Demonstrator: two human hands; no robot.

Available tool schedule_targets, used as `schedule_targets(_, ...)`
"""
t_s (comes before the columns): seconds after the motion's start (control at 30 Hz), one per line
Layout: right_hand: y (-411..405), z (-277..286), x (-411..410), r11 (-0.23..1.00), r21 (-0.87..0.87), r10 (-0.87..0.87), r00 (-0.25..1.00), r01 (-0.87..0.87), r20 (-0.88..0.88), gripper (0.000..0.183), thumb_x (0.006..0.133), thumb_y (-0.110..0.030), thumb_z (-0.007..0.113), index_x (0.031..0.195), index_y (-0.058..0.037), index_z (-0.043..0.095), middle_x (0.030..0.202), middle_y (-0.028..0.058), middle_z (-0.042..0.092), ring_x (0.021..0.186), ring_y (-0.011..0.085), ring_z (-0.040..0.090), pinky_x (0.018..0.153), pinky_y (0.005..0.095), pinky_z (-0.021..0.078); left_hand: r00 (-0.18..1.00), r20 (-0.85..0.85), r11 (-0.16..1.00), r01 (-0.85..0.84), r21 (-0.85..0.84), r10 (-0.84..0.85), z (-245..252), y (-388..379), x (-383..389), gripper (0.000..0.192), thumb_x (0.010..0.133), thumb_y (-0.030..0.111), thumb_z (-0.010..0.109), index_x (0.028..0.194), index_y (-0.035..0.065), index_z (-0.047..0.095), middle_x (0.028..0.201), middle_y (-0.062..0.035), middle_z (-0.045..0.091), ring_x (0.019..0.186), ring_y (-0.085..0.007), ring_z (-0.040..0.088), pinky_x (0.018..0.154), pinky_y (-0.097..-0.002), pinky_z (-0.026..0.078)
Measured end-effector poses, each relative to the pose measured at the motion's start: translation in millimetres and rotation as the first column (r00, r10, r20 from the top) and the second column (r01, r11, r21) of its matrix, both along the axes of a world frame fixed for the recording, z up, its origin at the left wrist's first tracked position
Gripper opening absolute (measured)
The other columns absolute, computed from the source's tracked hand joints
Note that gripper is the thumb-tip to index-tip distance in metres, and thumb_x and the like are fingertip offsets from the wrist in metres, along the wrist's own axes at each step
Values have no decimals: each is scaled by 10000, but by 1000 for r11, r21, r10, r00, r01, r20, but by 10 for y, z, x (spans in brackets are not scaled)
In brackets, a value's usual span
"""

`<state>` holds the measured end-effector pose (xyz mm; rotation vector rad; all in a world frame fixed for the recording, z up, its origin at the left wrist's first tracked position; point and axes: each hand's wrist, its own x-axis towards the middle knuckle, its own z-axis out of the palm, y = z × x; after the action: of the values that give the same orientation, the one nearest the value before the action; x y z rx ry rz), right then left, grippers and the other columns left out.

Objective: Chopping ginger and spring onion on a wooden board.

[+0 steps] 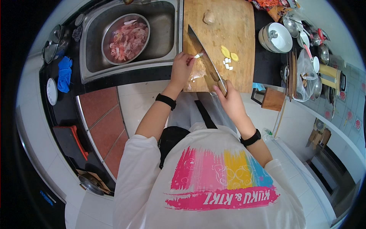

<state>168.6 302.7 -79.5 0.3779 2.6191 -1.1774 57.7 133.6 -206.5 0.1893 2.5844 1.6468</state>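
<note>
My right hand [228, 96] grips the handle of a broad kitchen cleaver [204, 50], its blade slanting up and left over a wooden cutting board [240, 25]. Between the fingertips of my left hand [183, 65] is a small white piece of food [198, 55], close beside the blade. To the right of the cleaver, several short white pieces [227, 60] lie on the board near two yellow slices [225, 52], which look like ginger. A pale round bulb [209, 17], perhaps garlic, sits near the board's far end. Thin, pale scraps [198, 75] lie left of the blade.
At left, a steel sink [163, 31] holds a metal bowl [147, 40] of raw sliced meat [128, 41]. White bowls [279, 37], chopsticks [291, 71], ladles and a plastic bag [306, 83] crowd the right side. A blue cloth [65, 74] and a small dish [51, 91] lie farther left.
</note>
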Motion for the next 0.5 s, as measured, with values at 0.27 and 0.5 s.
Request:
schedule_targets(0.27,21,23,-40,999,47,0,995,-5,101,366,941,-294,630,1062,37,531,731,287,612,703,450,625,596,462,481,998,-60,999,28,-45,-31,-1,-31,-28,115,856,60,695,919,-35,678,834,-107,595,700,-191,595,646,-283,493)
schedule_targets(0.5,-24,8,-39,1000,18,-2,992,0,125,373,945,-291,617,1087,42,529,754,307,618,741,482,624,620,501,491,1000,13,1000,0,23,0,1,-21,-33,103,837,73,684,879,-21,676,825,-138,609,797,-306,583,727,-385,486)
